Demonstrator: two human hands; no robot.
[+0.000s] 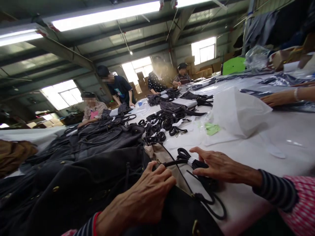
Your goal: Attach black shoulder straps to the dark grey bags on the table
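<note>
Gripping open black bag (182, 205) with left hand (150, 186); right hand (219, 165) spread around black strap bundle (190, 161), already white-banded, beside bag opening.

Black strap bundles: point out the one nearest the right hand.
The white-banded bundle at the right hand, beside the beige lining; the other bundles lie farther off, clustered together.

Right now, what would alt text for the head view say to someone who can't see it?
The left hand is on the open edge of a black bag; the right hand, spread open, is at a banded strap bundle. More bags lie to the left, and people are around the white table.
</note>
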